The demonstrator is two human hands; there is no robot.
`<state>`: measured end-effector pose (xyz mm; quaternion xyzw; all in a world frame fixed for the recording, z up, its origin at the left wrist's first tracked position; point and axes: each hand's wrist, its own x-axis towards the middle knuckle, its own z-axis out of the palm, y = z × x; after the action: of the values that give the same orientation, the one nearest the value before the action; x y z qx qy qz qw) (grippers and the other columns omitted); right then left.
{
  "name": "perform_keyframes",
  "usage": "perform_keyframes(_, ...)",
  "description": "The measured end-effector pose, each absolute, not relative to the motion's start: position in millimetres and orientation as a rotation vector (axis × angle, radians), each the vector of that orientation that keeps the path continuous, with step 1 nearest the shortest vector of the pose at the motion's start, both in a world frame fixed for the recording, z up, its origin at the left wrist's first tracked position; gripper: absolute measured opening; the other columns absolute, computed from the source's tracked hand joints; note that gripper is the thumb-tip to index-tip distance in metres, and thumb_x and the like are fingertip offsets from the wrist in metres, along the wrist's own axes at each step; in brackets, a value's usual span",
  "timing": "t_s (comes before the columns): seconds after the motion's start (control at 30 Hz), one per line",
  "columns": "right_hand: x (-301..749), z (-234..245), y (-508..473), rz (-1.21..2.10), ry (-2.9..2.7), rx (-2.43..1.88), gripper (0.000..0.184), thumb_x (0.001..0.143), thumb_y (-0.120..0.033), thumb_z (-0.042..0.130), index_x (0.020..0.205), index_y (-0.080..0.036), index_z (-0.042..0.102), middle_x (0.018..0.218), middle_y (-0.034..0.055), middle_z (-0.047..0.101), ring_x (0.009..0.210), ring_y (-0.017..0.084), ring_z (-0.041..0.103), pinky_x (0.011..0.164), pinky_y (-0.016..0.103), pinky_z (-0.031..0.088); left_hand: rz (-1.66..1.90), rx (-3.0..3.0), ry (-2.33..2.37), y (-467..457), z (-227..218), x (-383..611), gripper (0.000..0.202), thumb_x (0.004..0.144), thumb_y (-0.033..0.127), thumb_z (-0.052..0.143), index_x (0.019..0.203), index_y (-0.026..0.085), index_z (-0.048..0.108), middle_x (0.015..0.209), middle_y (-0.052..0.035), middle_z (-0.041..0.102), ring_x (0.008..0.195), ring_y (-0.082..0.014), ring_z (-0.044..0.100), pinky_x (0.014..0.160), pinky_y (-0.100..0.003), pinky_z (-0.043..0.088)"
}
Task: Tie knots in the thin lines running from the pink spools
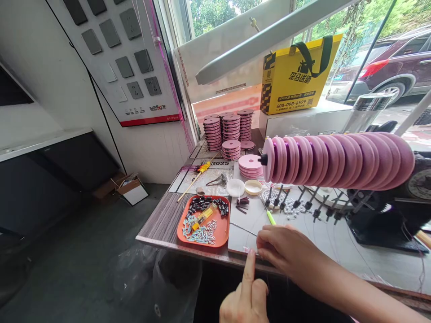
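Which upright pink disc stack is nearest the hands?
The low front stack beside the rod's black tip; the other stacks stand farther back.

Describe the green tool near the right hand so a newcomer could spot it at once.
Find the long sideways row of pink discs on the right of the table. Under its left end, just beyond the right hand, lies a thin tool. Its bright green handle sets it apart from the small black pieces beside it.

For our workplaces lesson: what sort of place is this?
Probably a small craft workshop: a row of pink round spools on a black machine, stacks of pink spools behind, and an orange plastic tray of beads.
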<state>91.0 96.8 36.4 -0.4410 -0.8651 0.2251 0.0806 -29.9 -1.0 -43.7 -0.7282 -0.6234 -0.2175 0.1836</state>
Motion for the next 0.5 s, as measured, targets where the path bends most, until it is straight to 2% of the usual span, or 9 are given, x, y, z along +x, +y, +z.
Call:
perform_keyframes(0.3,86.6,40.4,98.1,0.624,-2.652,-1.341,0.017,0.085,-0.011,0.053,0.072,-0.018,0.061,0.075,0.0016,0.066,0.069,0.018,0.059,0.065,0.029,0.036,-0.567,-2.097,-1.776,-2.1,-40.5,-30.6,0.036,0.069,-0.009,0.040,0.064,0.021,0.059,0.118,-0.0106,0.064,0.032,-0.0134,0.058,0.034,-0.027,0.037)
perform_keyframes(0.5,108.6,51.3,104.8,0.519,-2.768,-1.332,0.023,0.080,-0.006,0.050,0.064,-0.018,0.061,0.070,0.0050,0.066,0.073,0.022,0.059,0.069,0.033,0.037,-0.601,-2.082,-1.723,-0.5,-43.2,-32.2,0.034,0.071,-0.008,0.043,0.077,0.019,0.062,0.118,-0.0101,0.065,0.033,-0.0145,0.058,0.032,-0.029,0.036)
